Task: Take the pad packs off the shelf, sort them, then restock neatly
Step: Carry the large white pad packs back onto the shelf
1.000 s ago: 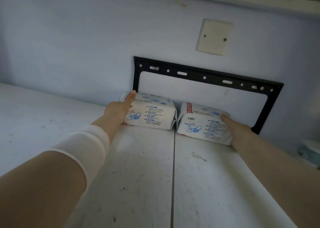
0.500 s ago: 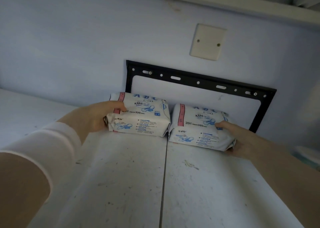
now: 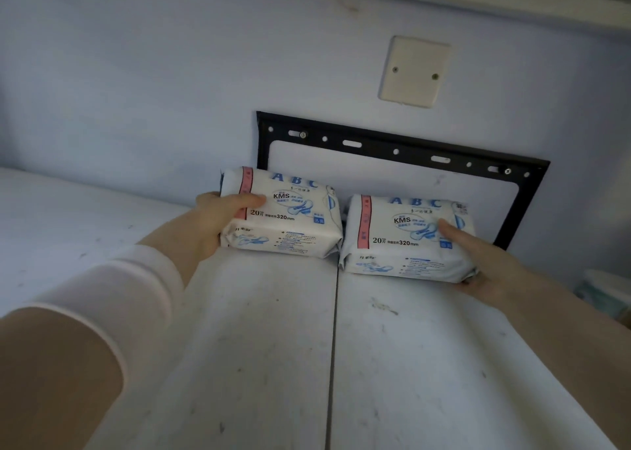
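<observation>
White-wrapped, the left pack (image 3: 290,220) and right pack (image 3: 406,241) lie just beside each other at the back of the shelf (image 3: 273,347), under a black bracket (image 3: 392,142). The left hand (image 3: 211,220) grips the left pack's outer end, thumb over its top. The right hand (image 3: 485,261) grips the right pack's outer end, thumb on top, fingers tucked beneath.

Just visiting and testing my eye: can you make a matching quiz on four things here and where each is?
Things:
1. left pad pack
2. right pad pack
3. black frame
4. beige wall plate

Places:
A. on the wall above the frame
B. gripped by the left hand
C. on the wall behind both packs
D. held by the right hand

Pairs: 1-B, 2-D, 3-C, 4-A
</observation>
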`<state>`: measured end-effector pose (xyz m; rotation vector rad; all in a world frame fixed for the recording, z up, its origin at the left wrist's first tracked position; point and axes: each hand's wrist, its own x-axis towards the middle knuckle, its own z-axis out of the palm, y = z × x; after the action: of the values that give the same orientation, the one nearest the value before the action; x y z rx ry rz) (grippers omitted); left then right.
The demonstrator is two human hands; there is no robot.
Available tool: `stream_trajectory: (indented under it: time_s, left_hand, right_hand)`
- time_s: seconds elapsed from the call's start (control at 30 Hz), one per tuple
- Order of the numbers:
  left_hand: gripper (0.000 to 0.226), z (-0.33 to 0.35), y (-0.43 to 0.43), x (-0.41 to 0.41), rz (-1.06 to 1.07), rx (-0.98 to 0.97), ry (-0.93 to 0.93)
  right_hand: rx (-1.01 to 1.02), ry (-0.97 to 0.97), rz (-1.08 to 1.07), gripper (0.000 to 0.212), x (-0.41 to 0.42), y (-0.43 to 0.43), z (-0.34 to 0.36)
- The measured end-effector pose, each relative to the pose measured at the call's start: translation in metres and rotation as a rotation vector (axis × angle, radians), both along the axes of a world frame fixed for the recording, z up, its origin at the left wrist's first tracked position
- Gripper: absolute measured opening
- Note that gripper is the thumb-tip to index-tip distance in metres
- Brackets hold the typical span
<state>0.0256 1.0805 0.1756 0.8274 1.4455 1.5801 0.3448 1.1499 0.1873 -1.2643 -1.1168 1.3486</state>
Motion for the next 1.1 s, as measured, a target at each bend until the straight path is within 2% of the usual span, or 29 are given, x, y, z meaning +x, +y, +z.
stream_trajectory:
  time_s: [0.07,0.17,0.2,0.3,0.4,0.53,0.57,0.67,0.73,0.83,0.97,1.1]
  left_hand:
    - [0.020,0.001,-0.013,-0.001,-0.017,-0.002,0.010]
    - [0.016,0.002,-0.043,-0.007,-0.029,-0.002,0.035]
    - [0.015,0.002,-0.055,-0.010,-0.038,-0.003,0.033]
    - [0.024,0.007,-0.104,-0.017,-0.049,-0.011,0.017]
    - [0.039,0.016,-0.163,-0.021,-0.063,-0.017,-0.012]
    - [0.028,0.026,-0.244,-0.021,-0.070,-0.039,-0.044]
    - [0.029,0.028,-0.264,-0.021,-0.074,-0.041,-0.045]
    - [0.031,0.035,-0.317,-0.020,-0.110,-0.024,-0.050]
    - [0.025,0.040,-0.348,-0.016,-0.129,-0.009,-0.064]
    - [0.023,0.044,-0.392,-0.006,-0.111,0.021,-0.063]
    - [0.027,0.031,-0.445,0.000,-0.063,0.051,-0.043]
    - [0.031,0.004,-0.492,-0.001,-0.002,0.021,-0.032]
  right_hand:
    - [-0.007,0.009,0.019,0.028,0.002,-0.017,0.001]
    - [-0.004,-0.001,0.074,0.059,0.004,-0.054,0.001]
    - [0.004,-0.006,0.091,0.060,0.005,-0.069,0.003]
    - [0.009,-0.007,0.123,0.040,0.001,-0.126,0.011]
    - [-0.001,0.015,0.166,0.039,-0.005,-0.196,0.020]
    - [-0.041,0.064,0.203,0.042,-0.015,-0.294,0.026]
    - [-0.051,0.078,0.217,0.048,-0.017,-0.317,0.027]
    - [-0.056,0.081,0.286,0.087,-0.019,-0.376,0.024]
    - [-0.056,0.069,0.343,0.096,-0.019,-0.409,0.021]
    - [-0.068,0.056,0.402,0.097,-0.020,-0.451,0.015]
    - [-0.064,0.129,0.415,0.084,-0.025,-0.504,-0.001]
    - [-0.037,0.150,0.412,0.090,-0.034,-0.556,-0.036]
